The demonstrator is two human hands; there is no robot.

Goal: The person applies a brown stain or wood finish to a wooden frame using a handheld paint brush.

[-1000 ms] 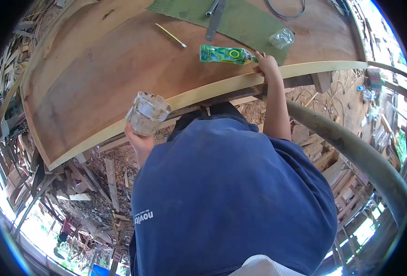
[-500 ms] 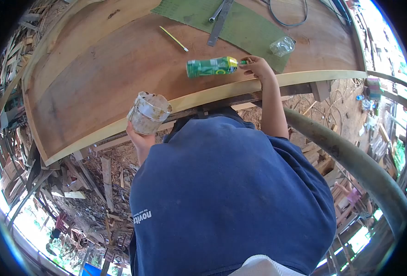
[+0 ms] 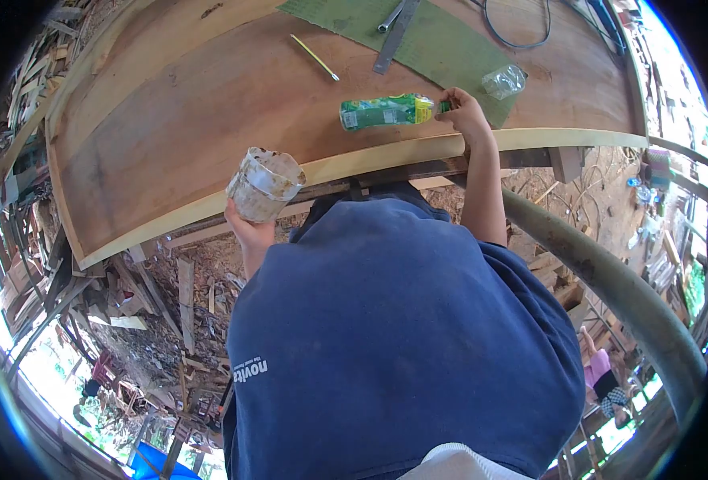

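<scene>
A stained, whitish plastic container (image 3: 266, 186), cut open at the top, is gripped from below and behind by my left hand (image 3: 250, 230). It is held tilted over the front edge of the wooden table. My right hand (image 3: 466, 114) has its fingers closed on the cap end of a green plastic bottle (image 3: 386, 111) with a yellow band. The bottle is on its side over the tabletop, its base pointing left. A thin yellow pencil-like stick (image 3: 315, 58) lies on the wood beyond the bottle.
Green sandpaper-like sheet (image 3: 442, 56) covers part of the wooden table (image 3: 170, 104), with a metal ruler (image 3: 397, 36), a wrench (image 3: 390, 16) and a crumpled clear plastic piece (image 3: 504, 82) on it. A thick pipe (image 3: 602, 260) runs at right. Wood scraps litter the ground; another person (image 3: 602, 372) is behind.
The table view has shifted slightly right. The bottle has rolled a little in my right hand, showing a different side of its label. My left hand keeps the container.
</scene>
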